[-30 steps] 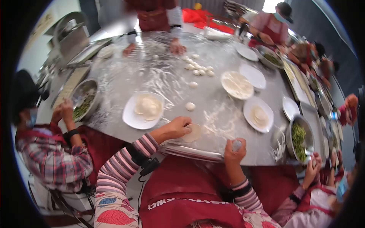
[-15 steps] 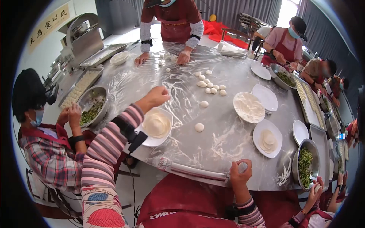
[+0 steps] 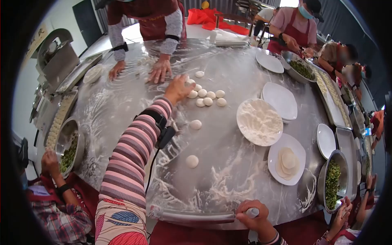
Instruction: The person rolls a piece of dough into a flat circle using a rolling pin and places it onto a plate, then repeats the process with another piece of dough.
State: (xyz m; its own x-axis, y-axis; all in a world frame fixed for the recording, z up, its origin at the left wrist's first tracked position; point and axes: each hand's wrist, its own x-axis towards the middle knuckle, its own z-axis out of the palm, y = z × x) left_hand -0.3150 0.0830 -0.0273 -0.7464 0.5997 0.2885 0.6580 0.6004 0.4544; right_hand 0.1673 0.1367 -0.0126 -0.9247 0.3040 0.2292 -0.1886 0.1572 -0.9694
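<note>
My left hand (image 3: 178, 90) stretches across the floured steel table, fingers extended over the near-left side of a cluster of dough pieces (image 3: 202, 93). Its fingertips touch or nearly touch a piece; the exact contact is hidden. Two single flattened dough rounds, one nearer (image 3: 192, 161) and one farther (image 3: 196, 124), lie apart from the cluster. At the near table edge, my right hand (image 3: 254, 216) is wrapped round a rolling pin (image 3: 252, 212), whose pale rounded end pokes out. Rolled wrappers (image 3: 288, 162) overlap on a square white plate (image 3: 279, 178) to the right.
A floury white plate (image 3: 259, 136) stands beside stacked plates (image 3: 281, 100). Steel bowls of chopped green filling sit right (image 3: 345, 171) and left (image 3: 80, 149). Across the table, a co-worker's hand (image 3: 160, 70) rests close to my left hand. Other co-workers surround the table.
My left hand has moved from a closed pose above the table to the dough cluster, its fingers extending. My right hand keeps its grip. The camera view has shifted.
</note>
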